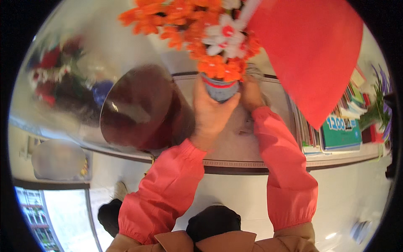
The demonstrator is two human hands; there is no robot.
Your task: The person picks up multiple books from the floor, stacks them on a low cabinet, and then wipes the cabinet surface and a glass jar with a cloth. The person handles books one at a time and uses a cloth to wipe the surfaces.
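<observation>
My left hand (214, 116) is closed around a small grey-blue pot (220, 89) with a red band near its rim. Out of the pot rises a bunch of orange fuzzy flowers (217, 67), with white flowers (226, 34) with red centres among them. My right hand (251, 91) is just right of the pot, partly behind it and blurred; whether it touches the pot or holds something cannot be told. Above my right arm a large red sheet (315, 56) tapers to a point. Both my forearms wear pink-red sleeve covers.
A dark red, glossy rounded thing (138, 110) lies left of my left hand on the table (233, 154). Blurred red and white flowers (50, 75) are at the far left. Books (341, 135) and purple flowers (385, 104) stand at the right.
</observation>
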